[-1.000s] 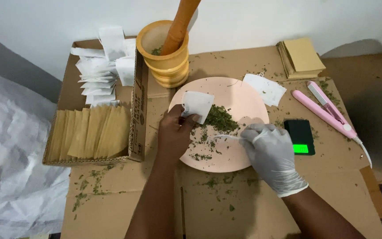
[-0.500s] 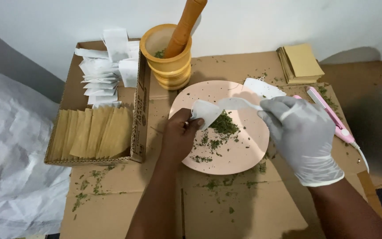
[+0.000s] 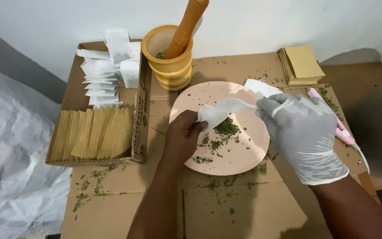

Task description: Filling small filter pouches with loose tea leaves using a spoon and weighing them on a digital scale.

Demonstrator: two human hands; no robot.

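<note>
Far left: crinkled white sheet (image 3: 9, 155). Cardboard box (image 3: 140, 102) holds flat tan sachets (image 3: 91, 132) and white paper bags (image 3: 107, 66). Behind, turned wooden mortar (image 3: 169, 62) with pestle (image 3: 186, 26). Bare left hand (image 3: 184, 135) pinches small white bag (image 3: 211, 115) over the round pink plate (image 3: 244, 155), above flaky green herb (image 3: 226, 128). Gloved right hand (image 3: 303, 135) grips a white spoon (image 3: 239, 105), bowl at the bag's mouth. Pink sealer (image 3: 341, 130) far right. Versus 0.5 s ago: hands and bag almost unchanged, spoon tip nearer the bag.
</note>
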